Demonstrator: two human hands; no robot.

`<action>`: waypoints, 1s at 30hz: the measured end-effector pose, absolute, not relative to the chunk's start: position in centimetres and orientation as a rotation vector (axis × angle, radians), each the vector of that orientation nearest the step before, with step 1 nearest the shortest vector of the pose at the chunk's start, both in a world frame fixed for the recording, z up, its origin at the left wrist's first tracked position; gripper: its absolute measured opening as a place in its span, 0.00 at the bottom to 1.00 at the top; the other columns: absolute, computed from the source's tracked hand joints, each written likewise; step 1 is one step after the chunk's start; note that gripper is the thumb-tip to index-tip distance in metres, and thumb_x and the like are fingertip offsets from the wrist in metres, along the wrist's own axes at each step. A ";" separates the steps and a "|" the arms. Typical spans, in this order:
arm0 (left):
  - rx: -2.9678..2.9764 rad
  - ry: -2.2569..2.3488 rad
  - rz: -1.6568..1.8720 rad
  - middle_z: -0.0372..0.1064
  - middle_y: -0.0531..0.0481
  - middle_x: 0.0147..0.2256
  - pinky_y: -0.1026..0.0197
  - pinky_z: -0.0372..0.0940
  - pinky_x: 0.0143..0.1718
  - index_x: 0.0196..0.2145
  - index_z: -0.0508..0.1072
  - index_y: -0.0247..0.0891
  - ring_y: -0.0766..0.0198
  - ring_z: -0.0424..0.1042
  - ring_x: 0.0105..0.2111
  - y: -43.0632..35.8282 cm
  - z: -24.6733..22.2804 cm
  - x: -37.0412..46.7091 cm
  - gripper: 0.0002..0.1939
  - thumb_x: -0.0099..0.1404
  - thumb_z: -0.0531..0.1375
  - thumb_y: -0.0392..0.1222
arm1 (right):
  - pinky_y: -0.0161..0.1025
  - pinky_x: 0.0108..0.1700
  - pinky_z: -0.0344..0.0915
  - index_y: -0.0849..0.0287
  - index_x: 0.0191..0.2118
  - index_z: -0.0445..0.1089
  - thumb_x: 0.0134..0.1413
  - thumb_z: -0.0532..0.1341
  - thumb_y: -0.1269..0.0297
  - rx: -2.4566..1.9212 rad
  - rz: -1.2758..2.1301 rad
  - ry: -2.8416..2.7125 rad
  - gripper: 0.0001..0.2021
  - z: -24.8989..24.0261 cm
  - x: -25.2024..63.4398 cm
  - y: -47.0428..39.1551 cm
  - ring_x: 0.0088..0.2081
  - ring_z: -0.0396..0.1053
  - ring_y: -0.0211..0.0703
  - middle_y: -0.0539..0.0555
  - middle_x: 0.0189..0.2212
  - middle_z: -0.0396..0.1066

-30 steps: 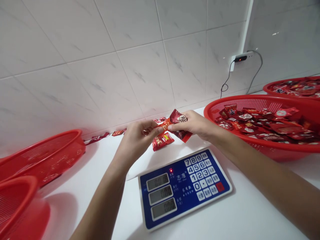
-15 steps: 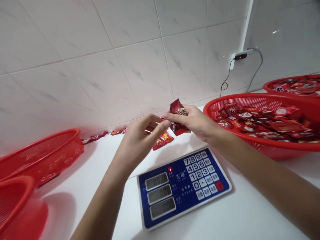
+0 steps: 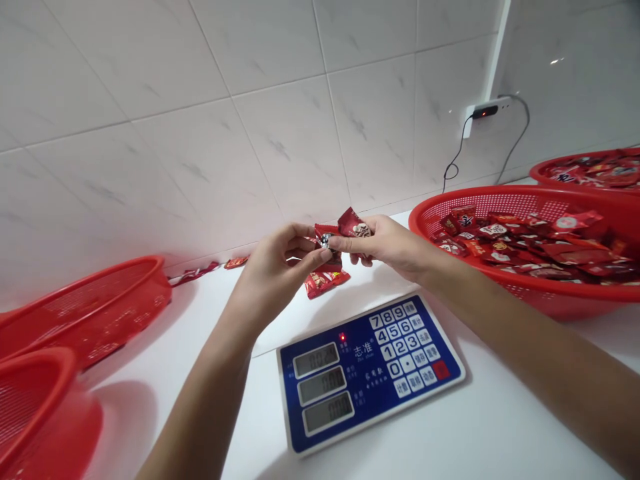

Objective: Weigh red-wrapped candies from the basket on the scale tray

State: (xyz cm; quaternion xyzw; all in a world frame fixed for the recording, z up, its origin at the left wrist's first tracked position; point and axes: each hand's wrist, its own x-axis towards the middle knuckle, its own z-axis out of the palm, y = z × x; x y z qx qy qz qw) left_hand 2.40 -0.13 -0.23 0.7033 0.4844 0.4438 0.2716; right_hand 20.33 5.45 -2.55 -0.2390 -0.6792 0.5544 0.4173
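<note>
Behind the blue scale panel point(image 3: 370, 373), my left hand point(image 3: 285, 267) pinches a small dark red packet point(image 3: 327, 243) between thumb and fingers. My right hand point(image 3: 390, 247) is closed on another dark red packet point(image 3: 354, 225) with white characters, its thumb touching the left one. Below my fingers, a bright red packet point(image 3: 323, 283) lies on the white scale plate point(image 3: 285, 323). The scale's displays are lit by a red dot; their digits are faint.
A red basket full of red packets point(image 3: 515, 287) stands at the right, with another basket point(image 3: 545, 175) behind it. Two red baskets point(image 3: 145, 267) point(image 3: 65, 373) are at the left. Several packets point(image 3: 197, 273) lie along the wall.
My left fingers have closed on a packet that was by my right hand. Both hands are now joined closer over the plate.
</note>
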 end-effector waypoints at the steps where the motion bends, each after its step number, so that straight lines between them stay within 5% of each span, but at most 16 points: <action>1: 1.936 1.325 1.164 0.77 0.47 0.33 0.55 0.74 0.40 0.40 0.72 0.37 0.58 0.79 0.35 -0.2 -0.2 2.4 0.10 0.61 0.65 0.42 | 0.32 0.24 0.52 0.61 0.26 0.70 0.45 0.73 0.59 -0.636 1.343 -1.733 0.14 -2.5 20.4 5.5 0.22 0.58 0.32 0.46 0.19 0.63; 13: 2.045 1.370 1.050 0.78 0.47 0.36 0.58 0.70 0.38 0.40 0.74 0.39 0.58 0.78 0.37 0.1 -0.1 1.9 0.12 0.60 0.66 0.44 | 0.33 0.23 0.49 0.60 0.24 0.66 0.41 0.73 0.62 -0.622 1.408 -1.643 0.15 -2.7 20.0 5.4 0.21 0.55 0.31 0.44 0.18 0.60; 16: 2.142 1.469 1.027 0.78 0.49 0.33 0.60 0.67 0.33 0.32 0.73 0.39 0.58 0.77 0.35 0.2 -0.1 2.0 0.06 0.60 0.64 0.42 | 0.32 0.23 0.49 0.60 0.25 0.65 0.39 0.74 0.60 -0.569 1.523 -1.519 0.17 -2.9 19.8 5.4 0.22 0.56 0.31 0.44 0.18 0.59; 20: 2.362 1.777 1.100 0.73 0.52 0.25 0.62 0.60 0.27 0.24 0.66 0.39 0.61 0.72 0.27 0.1 -0.4 2.1 0.09 0.61 0.61 0.38 | 0.31 0.22 0.48 0.62 0.29 0.70 0.41 0.75 0.58 -0.592 1.576 -1.487 0.17 -2.6 20.1 5.7 0.23 0.58 0.31 0.48 0.24 0.64; 23: 2.573 1.869 1.056 0.74 0.51 0.27 0.61 0.61 0.29 0.29 0.70 0.40 0.60 0.71 0.27 -0.1 -0.5 2.2 0.05 0.61 0.58 0.32 | 0.31 0.20 0.47 0.63 0.33 0.73 0.44 0.74 0.55 -0.662 1.624 -1.532 0.17 -2.3 20.5 5.7 0.23 0.59 0.31 0.52 0.28 0.68; 30: 2.509 1.780 1.172 0.75 0.43 0.42 0.57 0.67 0.36 0.45 0.73 0.40 0.57 0.75 0.36 -0.2 -0.1 2.1 0.14 0.64 0.54 0.34 | 0.31 0.21 0.51 0.63 0.31 0.72 0.45 0.72 0.63 -0.658 1.485 -1.670 0.11 -2.2 20.7 5.5 0.20 0.56 0.30 0.45 0.17 0.62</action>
